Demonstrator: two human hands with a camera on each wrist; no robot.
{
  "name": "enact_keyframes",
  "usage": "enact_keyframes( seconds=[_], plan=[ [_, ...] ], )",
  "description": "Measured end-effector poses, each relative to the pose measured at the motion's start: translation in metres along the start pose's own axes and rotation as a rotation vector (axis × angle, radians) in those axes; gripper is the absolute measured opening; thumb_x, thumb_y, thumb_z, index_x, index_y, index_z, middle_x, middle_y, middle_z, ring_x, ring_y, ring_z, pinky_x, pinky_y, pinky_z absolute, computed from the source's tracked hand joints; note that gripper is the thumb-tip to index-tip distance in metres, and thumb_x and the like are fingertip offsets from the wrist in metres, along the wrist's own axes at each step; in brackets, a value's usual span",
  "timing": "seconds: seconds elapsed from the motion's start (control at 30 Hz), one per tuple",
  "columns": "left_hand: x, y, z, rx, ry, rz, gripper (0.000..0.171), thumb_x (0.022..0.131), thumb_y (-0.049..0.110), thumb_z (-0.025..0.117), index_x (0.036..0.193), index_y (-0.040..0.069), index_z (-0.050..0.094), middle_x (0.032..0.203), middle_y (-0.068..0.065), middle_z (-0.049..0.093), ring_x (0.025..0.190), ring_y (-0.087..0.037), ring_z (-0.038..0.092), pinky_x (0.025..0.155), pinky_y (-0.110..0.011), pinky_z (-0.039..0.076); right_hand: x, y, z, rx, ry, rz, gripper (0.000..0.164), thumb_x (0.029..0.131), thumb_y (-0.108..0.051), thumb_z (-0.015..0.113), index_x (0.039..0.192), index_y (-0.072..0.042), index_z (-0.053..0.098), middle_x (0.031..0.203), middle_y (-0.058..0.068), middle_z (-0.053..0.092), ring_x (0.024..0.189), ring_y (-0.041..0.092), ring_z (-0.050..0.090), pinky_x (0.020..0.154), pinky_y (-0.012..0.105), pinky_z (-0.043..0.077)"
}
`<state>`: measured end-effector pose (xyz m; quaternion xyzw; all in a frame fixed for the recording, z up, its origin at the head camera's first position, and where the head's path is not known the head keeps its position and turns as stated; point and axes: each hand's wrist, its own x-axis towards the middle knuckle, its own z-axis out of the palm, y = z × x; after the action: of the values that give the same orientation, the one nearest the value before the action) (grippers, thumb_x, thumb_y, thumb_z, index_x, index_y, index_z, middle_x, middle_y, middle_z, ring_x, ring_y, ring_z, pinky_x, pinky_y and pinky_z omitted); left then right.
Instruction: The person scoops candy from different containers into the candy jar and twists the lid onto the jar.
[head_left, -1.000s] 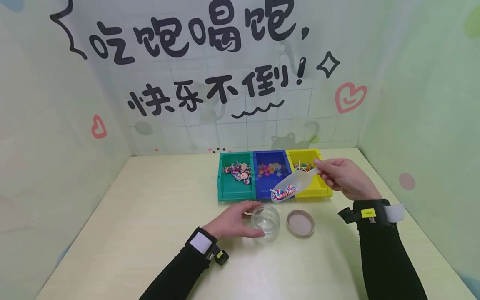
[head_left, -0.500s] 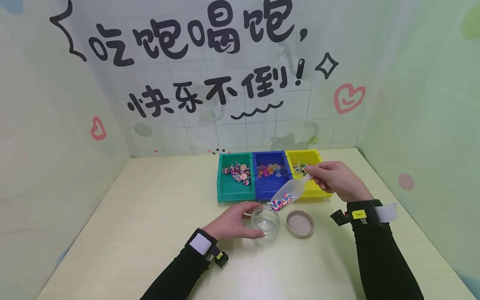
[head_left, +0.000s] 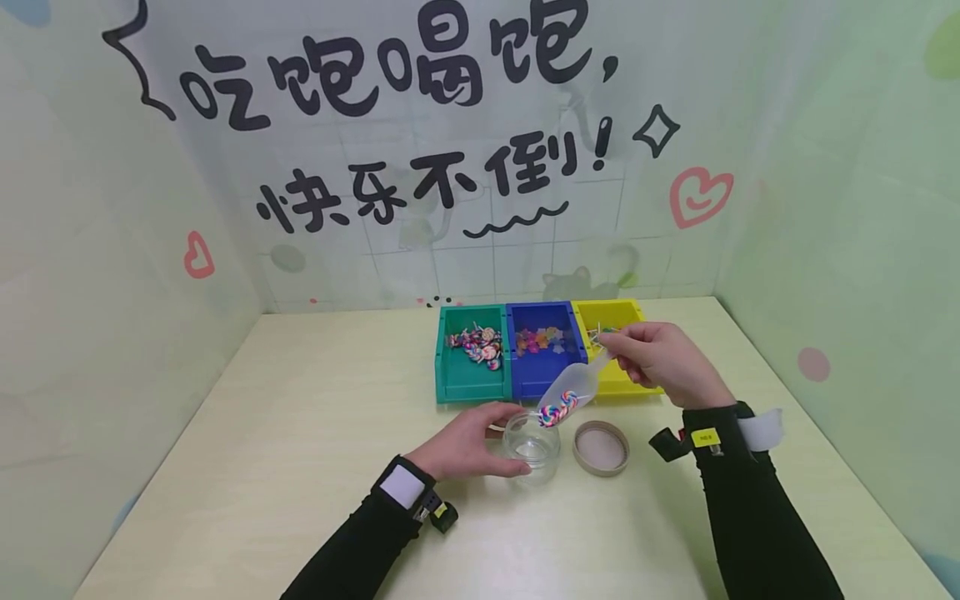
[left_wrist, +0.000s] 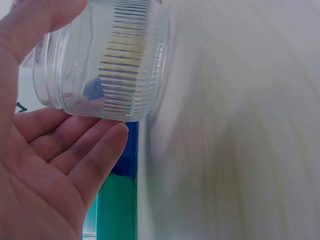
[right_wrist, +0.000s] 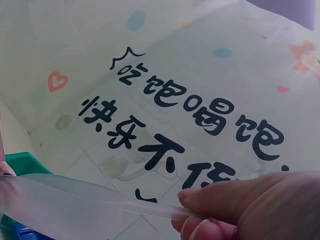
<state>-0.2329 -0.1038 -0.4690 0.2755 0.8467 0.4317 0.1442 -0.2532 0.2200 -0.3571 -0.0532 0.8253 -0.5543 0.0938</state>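
My right hand (head_left: 663, 358) pinches the handle of a translucent plastic scoop (head_left: 581, 379) between thumb and fingers. In the scoop lie a few multicoloured swirl candies (head_left: 558, 410), and its tip slopes down to the right side of the rim of a glass jar (head_left: 532, 454). My left hand (head_left: 472, 446) holds this jar from the left, thumb in front and fingers behind. The left wrist view shows the jar's ribbed wall (left_wrist: 125, 60) between thumb and fingers. In the right wrist view the scoop (right_wrist: 75, 202) hides most of what lies beneath it.
A round lid (head_left: 601, 448) lies right of the jar. Behind stand a green bin (head_left: 472, 390) with swirl candies, a blue bin (head_left: 532, 385) with star-like pieces, and a yellow bin (head_left: 626, 385) with stick pieces, partly behind the right hand. A printed backdrop (head_left: 450, 267) closes the back.
My right hand has moved left and toward me, bringing the scoop from in front of the bins to the jar's rim and tilting it downward. The left hand and jar stay put.
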Motion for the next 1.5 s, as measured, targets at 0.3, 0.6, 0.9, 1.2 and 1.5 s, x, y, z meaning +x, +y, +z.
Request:
enact_keyframes(
  seconds=[0.3, 0.6, 0.9, 1.2, 1.5],
  plan=[
    [0.000, 0.000, 0.000, -0.003, 0.000, 0.026, 0.081, 0.084, 0.030, 0.097, 0.154, 0.009, 0.060, 0.143, -0.004, 0.068, 0.135, -0.027, 0.066, 0.115, -0.039, 0.056, -0.009, -0.011, 0.009, -0.020, 0.047, -0.030, 0.039, 0.106, -0.043, 0.074, 0.100, -0.005, 0.070, 0.074, -0.001, 0.058, 0.064, 0.015, 0.054, 0.054, 0.026, 0.041],
    [0.001, 0.000, 0.000, -0.001, 0.005, 0.040, 0.081, 0.084, 0.030, 0.097, 0.153, 0.009, 0.061, 0.142, -0.004, 0.069, 0.134, -0.025, 0.066, 0.114, -0.036, 0.056, -0.014, -0.016, 0.002, 0.005, 0.078, -0.026, 0.039, 0.107, -0.043, 0.072, 0.102, -0.005, 0.070, 0.077, 0.000, 0.059, 0.064, 0.015, 0.054, 0.052, 0.027, 0.040],
    [0.001, 0.000, 0.000, -0.014, 0.003, 0.038, 0.079, 0.086, 0.030, 0.096, 0.153, 0.008, 0.061, 0.143, -0.006, 0.069, 0.134, -0.027, 0.066, 0.114, -0.039, 0.057, -0.013, -0.015, -0.001, 0.046, 0.067, -0.018, 0.037, 0.108, -0.041, 0.071, 0.099, -0.006, 0.069, 0.077, -0.001, 0.059, 0.064, 0.013, 0.053, 0.055, 0.025, 0.042],
    [0.002, -0.001, 0.002, -0.037, -0.002, 0.052, 0.078, 0.086, 0.028, 0.095, 0.151, 0.006, 0.061, 0.143, -0.010, 0.068, 0.134, -0.027, 0.064, 0.113, -0.042, 0.058, -0.012, -0.011, -0.005, 0.135, 0.016, -0.014, 0.032, 0.109, -0.037, 0.071, 0.094, -0.009, 0.069, 0.077, -0.002, 0.059, 0.064, 0.011, 0.053, 0.055, 0.022, 0.040],
    [0.001, -0.001, 0.000, -0.032, 0.003, 0.037, 0.086, 0.084, 0.033, 0.097, 0.155, 0.006, 0.057, 0.147, -0.008, 0.067, 0.136, -0.027, 0.064, 0.115, -0.040, 0.056, -0.010, -0.010, -0.009, 0.249, -0.020, -0.011, 0.027, 0.111, -0.032, 0.067, 0.099, -0.008, 0.072, 0.078, -0.004, 0.064, 0.062, 0.007, 0.055, 0.056, 0.016, 0.046]
  ],
)
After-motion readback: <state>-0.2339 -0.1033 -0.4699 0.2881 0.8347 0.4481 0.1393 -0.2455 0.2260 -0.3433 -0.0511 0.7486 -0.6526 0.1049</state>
